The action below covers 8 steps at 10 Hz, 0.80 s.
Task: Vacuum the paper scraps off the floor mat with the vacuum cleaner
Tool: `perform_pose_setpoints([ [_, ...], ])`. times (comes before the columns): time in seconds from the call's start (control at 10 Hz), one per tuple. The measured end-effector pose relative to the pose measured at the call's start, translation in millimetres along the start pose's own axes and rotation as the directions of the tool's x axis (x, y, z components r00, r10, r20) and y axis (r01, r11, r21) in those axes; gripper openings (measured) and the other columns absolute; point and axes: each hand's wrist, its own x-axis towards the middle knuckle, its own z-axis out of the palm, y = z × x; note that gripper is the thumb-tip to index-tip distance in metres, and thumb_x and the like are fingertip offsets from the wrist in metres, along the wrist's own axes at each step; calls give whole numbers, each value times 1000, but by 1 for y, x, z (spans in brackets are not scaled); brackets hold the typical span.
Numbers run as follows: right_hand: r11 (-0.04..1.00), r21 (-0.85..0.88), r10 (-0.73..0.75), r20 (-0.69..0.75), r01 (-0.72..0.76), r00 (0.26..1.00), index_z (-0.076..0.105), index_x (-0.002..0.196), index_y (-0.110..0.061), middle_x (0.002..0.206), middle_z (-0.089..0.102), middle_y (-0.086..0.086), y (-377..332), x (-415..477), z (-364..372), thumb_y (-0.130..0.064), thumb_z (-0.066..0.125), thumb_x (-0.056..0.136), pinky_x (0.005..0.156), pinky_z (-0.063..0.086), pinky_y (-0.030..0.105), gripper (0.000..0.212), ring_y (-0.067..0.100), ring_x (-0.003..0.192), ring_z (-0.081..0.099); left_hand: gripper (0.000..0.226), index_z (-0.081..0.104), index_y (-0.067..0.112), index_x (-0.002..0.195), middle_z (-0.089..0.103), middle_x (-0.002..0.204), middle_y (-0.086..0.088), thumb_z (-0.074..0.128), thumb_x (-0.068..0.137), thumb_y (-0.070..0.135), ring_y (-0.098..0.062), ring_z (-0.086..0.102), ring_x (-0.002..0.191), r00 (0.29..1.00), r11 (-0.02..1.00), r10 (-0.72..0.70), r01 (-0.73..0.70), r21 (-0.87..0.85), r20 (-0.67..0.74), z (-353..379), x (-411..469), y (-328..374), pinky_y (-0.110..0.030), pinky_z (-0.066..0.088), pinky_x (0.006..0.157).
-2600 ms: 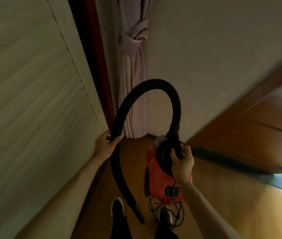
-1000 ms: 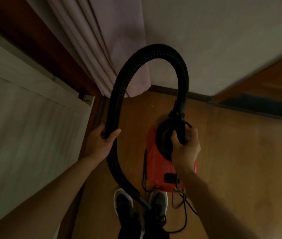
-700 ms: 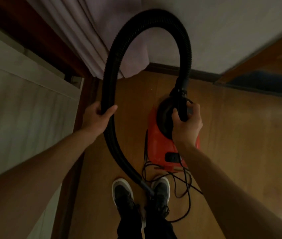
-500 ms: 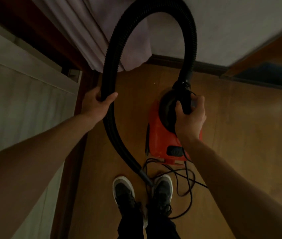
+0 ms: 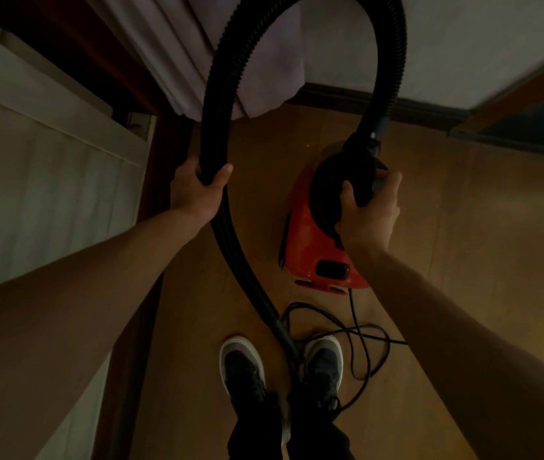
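Observation:
A red vacuum cleaner (image 5: 310, 247) with a black top hangs just above the wooden floor in front of me. My right hand (image 5: 368, 214) grips its black carrying handle. A black ribbed hose (image 5: 221, 94) arches up from the vacuum's top and comes down on the left. My left hand (image 5: 197, 190) grips the hose partway along. The hose's end (image 5: 285, 336) reaches down between my two shoes. No floor mat or paper scraps are in view.
The black power cord (image 5: 360, 340) lies in loose loops on the wooden floor (image 5: 463, 244) by my right shoe (image 5: 323, 363). A pale curtain (image 5: 181, 51) hangs ahead by a white wall. A light panelled door (image 5: 31, 167) stands on the left.
The view has tilted down toward my feet. Both hands keep their grips on hose and handle, and the hose arch has risen toward the top of the view.

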Motion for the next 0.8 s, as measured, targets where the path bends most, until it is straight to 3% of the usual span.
perform_pose_setpoints([
  [0.2, 1000, -21, 11, 2, -11, 1000, 35, 109, -30, 119, 57, 7, 5, 2, 8, -28, 62, 96, 55, 62, 42, 30, 29, 91, 69, 46, 53, 23, 135, 58, 128, 4, 60, 96, 45, -12, 54, 108, 1000, 998, -13, 13, 56, -5, -10, 9, -7, -26, 43, 87],
  [0.4, 997, -66, 38, 58, -34, 998, 34, 113, -28, 125, 55, 12, 8, 12, 9, -30, 60, 96, 51, 61, 34, 31, 37, 94, 68, 51, 50, 20, 138, 57, 134, -1, 62, 95, 44, -11, 54, 110, 1000, 998, -20, 21, 61, -10, -19, 9, -11, -23, 41, 88],
  [0.6, 965, -261, 98, 249, -31, 963, 36, 138, -15, 131, 55, 11, -5, 5, -27, -26, 56, 100, 76, 59, 38, 44, 28, 109, 62, 56, 49, 15, 133, 57, 121, 0, 71, 89, 40, -14, 56, 104, 1000, 995, -7, 4, 99, 25, -45, -16, -4, -26, 44, 78],
  [0.7, 922, -378, 68, 381, 88, 922, 35, 143, -18, 122, 58, 5, -12, -12, -59, -24, 57, 97, 78, 57, 41, 51, 24, 102, 62, 61, 45, 15, 137, 54, 114, 1, 73, 88, 39, -15, 55, 101, 993, 979, 34, -56, 196, 111, -61, -42, 3, -27, 45, 78],
  [0.8, 864, -467, 72, 480, 185, 874, 37, 145, -19, 126, 57, 13, -19, -37, -91, -27, 60, 95, 84, 54, 43, 56, 29, 107, 59, 74, 35, 14, 148, 51, 131, -3, 70, 90, 42, -17, 51, 114, 976, 934, 16, -92, 346, 218, -74, -76, 15, -30, 45, 91],
])
